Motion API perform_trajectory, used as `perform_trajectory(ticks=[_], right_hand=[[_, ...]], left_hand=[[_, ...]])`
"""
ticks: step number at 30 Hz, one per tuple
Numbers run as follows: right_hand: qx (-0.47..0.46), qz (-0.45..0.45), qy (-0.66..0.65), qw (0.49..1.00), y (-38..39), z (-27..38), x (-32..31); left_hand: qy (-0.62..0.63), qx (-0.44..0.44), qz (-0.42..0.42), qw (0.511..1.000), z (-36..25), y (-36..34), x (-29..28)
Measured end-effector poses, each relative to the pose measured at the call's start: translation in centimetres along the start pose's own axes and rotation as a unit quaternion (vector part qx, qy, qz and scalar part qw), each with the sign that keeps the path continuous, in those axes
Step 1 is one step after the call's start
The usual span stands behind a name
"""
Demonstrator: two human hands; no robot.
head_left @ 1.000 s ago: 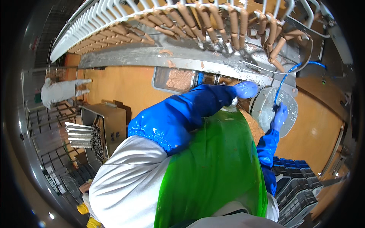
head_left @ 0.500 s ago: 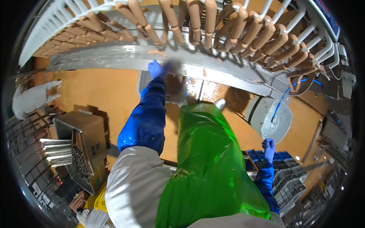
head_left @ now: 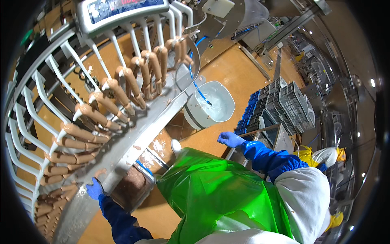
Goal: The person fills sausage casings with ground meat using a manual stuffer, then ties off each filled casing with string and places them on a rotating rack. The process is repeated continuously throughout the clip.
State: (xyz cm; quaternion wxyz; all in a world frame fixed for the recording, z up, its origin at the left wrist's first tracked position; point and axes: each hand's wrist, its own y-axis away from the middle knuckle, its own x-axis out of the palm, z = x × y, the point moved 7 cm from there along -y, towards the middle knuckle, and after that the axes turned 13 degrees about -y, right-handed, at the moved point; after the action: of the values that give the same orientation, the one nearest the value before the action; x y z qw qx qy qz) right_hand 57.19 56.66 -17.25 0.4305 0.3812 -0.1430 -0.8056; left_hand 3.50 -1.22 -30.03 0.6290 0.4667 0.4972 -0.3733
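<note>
My left hand (head_left: pixel 94 188), in a blue glove, is at the near edge of the long metal trough (head_left: pixel 134 142), fingers apart and nothing visible in them. Close by, a scrap of sausage (head_left: pixel 100 173) lies on the metal. Linked sausages (head_left: pixel 115 90) hang in loops from the white hooks (head_left: pixel 118 49) of a curved rack above the trough. My right hand (head_left: pixel 230 139), also gloved in blue, hangs free over the floor with its fingers curled together, holding nothing I can see. It is nearest to the water tub and the stacked crates.
A pale tub (head_left: pixel 227 110) of water with a blue hose (head_left: pixel 199 90) in it stands at the trough's far end. Grey crates (head_left: pixel 284 105) are stacked at right. Below the trough sits a bin (head_left: pixel 140 195) of pinkish-brown matter. Another person (head_left: pixel 325 156) is at far right.
My view has swung to the right, so the tub, crates and rack's display now sit further left. My left hand remains by the trough; my right hand has come forward from low beside me.
</note>
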Motion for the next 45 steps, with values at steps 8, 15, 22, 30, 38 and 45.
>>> perform_trajectory(ticks=[8, 15, 22, 30, 38, 45], right_hand=[[0.037, -0.062, -0.031, 0.997, 3.8, -1.4, -0.5], [0.033, -0.082, -0.043, 0.995, 3.8, -2.9, -1.2], [0.036, -0.061, -0.057, 0.996, 4.0, -3.4, -1.8], [-0.013, -0.005, -0.205, 0.979, -4.4, -2.1, -1.8], [-0.174, -0.059, -0.293, 0.938, -14.1, 12.0, -9.0], [-0.258, -0.134, -0.371, 0.882, -18.7, 24.8, -17.4]], left_hand=[[-0.056, 0.111, 0.108, 0.986, -14.9, 5.1, 8.3], [-0.017, 0.384, 0.129, 0.914, -34.7, 16.3, 10.0], [0.242, 0.533, 0.193, 0.788, -36.7, 18.9, 7.4], [0.016, 0.463, 0.141, 0.875, -9.2, 17.6, 3.7], [0.185, 0.376, 0.222, 0.881, -13.8, 20.5, -3.4], [0.155, 0.491, 0.268, 0.814, -28.2, 31.6, -8.7]])
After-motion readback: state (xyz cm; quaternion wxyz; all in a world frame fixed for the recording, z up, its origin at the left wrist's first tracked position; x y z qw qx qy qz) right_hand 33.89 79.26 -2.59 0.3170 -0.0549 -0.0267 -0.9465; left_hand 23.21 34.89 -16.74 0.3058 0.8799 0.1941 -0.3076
